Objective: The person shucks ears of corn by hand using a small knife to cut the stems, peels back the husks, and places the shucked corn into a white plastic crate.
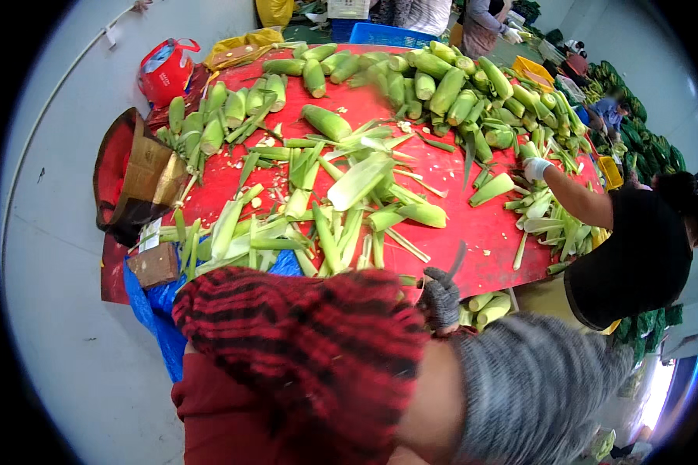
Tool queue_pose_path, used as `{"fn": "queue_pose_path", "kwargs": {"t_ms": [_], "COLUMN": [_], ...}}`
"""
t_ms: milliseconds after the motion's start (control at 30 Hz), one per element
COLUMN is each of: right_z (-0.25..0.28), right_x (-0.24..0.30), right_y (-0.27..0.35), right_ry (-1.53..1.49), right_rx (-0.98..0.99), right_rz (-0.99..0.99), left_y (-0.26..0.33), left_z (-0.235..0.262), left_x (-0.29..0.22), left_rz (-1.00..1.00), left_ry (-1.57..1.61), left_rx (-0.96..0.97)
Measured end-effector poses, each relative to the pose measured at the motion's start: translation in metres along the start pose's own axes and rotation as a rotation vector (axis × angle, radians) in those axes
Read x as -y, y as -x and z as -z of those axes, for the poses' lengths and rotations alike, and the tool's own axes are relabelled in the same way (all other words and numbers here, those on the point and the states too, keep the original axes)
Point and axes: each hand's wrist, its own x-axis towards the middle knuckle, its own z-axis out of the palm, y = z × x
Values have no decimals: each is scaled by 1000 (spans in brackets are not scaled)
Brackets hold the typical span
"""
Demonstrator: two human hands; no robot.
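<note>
Head view: red table strewn with corn husks, grey floor around.

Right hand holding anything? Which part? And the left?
The gloved right hand holds a knife by its handle, with the blade pointing up over the red table. The left hand is hidden behind the striped sleeve.

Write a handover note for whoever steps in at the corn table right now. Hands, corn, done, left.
Right hand: grey glove, shut grip on a knife at the near edge of the red table.
Left hand: not in view, hidden by the red-and-black sleeve.
Done: stripped husks strewn mid-table; trimmed ears below the near edge.
Left: pile of unhusked corn at the far side. A co-worker's white-gloved hand works on the right.
</note>
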Motion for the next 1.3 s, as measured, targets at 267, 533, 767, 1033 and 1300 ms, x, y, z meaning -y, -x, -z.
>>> {"fn": "queue_pose_path", "kwargs": {"t_ms": [267,533,767,1033,1300], "right_z": [-9,-2,-25,-112,-262], "right_x": [14,10,16,26,-5], "right_y": [-34,-65,-88,-239,-427], "right_ry": [50,-45,-99,316,1275], "right_rx": [147,240,460,609,577], "right_rz": [-97,-205,-375,257,545], "left_y": [-1,-1,7,71,176], "left_z": [-2,0,9,-1,-107], "left_x": [27,46,72,107,33], "left_rz": [70,165,277,931,1590], "left_ry": [-17,-44,-47,309,674], "left_rx": [23,-41,-90,-657,-1607]}}
